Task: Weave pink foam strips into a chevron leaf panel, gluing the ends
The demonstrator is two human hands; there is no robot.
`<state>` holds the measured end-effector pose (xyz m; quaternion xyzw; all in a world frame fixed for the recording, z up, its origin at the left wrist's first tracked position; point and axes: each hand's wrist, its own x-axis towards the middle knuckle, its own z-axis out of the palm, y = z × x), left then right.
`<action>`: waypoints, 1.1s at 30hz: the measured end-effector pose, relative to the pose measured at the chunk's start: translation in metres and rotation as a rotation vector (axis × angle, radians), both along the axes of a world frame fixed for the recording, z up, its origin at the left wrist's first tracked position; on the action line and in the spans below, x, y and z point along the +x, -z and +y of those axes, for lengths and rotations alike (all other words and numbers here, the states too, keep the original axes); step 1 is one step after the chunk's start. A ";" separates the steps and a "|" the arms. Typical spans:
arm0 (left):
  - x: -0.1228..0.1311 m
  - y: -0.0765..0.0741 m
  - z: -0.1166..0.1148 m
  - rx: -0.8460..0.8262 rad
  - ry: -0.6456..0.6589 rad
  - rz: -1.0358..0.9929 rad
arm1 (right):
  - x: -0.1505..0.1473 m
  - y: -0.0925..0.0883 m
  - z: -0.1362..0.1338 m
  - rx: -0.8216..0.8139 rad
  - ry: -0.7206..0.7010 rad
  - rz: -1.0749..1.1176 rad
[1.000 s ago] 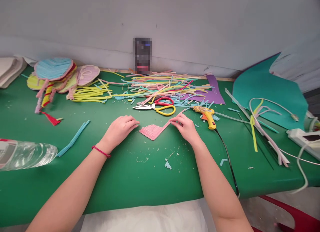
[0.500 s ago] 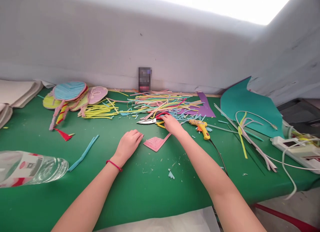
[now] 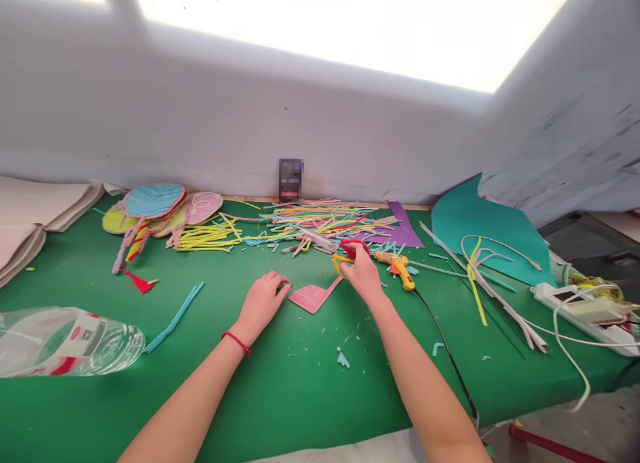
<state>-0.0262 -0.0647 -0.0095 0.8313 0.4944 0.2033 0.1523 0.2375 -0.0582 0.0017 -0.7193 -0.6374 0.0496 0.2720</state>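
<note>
My right hand grips the red and yellow handles of a pair of scissors, lifted off the green table, blades pointing up and left. My left hand rests on the table with its fingers curled, fingertips at the left edge of a pink piece of glued strips. That pink piece lies flat between my two hands. A yellow glue gun lies just right of my right hand.
A heap of coloured strips covers the back of the table, with round woven pieces at back left. A clear plastic bottle lies at left. Teal sheet, power strip and cables sit at right.
My right hand left the pink piece, reached back to the scissors and has picked them up. My left hand stayed by the pink piece. The camera tilted upward.
</note>
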 end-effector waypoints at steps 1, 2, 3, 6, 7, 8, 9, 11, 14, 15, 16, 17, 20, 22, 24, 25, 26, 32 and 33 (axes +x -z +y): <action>0.002 -0.001 -0.003 -0.029 0.007 -0.016 | -0.001 0.002 -0.008 0.033 0.074 0.111; 0.005 -0.001 -0.005 -0.061 0.014 -0.035 | -0.001 0.004 -0.014 0.048 0.152 0.220; 0.007 -0.002 -0.007 -0.097 0.021 -0.059 | -0.001 0.007 -0.020 0.055 0.227 0.338; 0.016 -0.002 -0.009 -0.209 0.006 -0.141 | 0.004 0.017 -0.026 0.070 0.301 0.625; 0.019 -0.002 -0.008 -0.243 -0.005 -0.161 | 0.007 0.020 -0.026 0.079 0.298 0.671; 0.023 -0.002 -0.006 -0.271 -0.014 -0.173 | 0.010 0.022 -0.024 0.091 0.293 0.697; 0.027 -0.002 -0.004 -0.294 -0.017 -0.176 | 0.014 0.024 -0.023 0.102 0.290 0.713; 0.036 -0.002 0.001 -0.338 -0.008 -0.171 | 0.018 0.027 -0.020 0.124 0.287 0.753; 0.048 -0.004 0.010 -0.428 0.033 -0.179 | 0.019 0.029 -0.019 0.139 0.272 0.804; 0.051 -0.006 0.013 -0.465 0.051 -0.186 | 0.018 0.029 -0.019 0.142 0.265 0.818; 0.052 -0.008 0.016 -0.504 0.070 -0.196 | 0.017 0.028 -0.020 0.144 0.259 0.830; 0.052 -0.012 0.018 -0.545 0.089 -0.207 | 0.016 0.028 -0.020 0.147 0.254 0.842; 0.043 -0.027 0.023 -0.636 0.127 -0.243 | 0.014 0.024 -0.021 0.162 0.241 0.888; 0.031 -0.041 0.024 -0.652 0.135 -0.266 | 0.013 0.021 -0.023 0.168 0.223 0.931; 0.020 -0.056 0.024 -0.647 0.134 -0.299 | 0.011 0.017 -0.025 0.160 0.196 0.981; 0.015 -0.064 0.024 -0.651 0.133 -0.344 | 0.009 0.015 -0.026 0.151 0.180 1.007; 0.012 -0.071 0.024 -0.656 0.126 -0.383 | 0.007 0.013 -0.028 0.140 0.164 1.028; 0.021 -0.085 0.021 -0.665 0.140 -0.539 | -0.006 0.001 -0.033 0.118 -0.002 1.288; 0.026 -0.084 0.021 -0.676 0.166 -0.534 | -0.006 0.000 -0.032 0.134 -0.025 1.328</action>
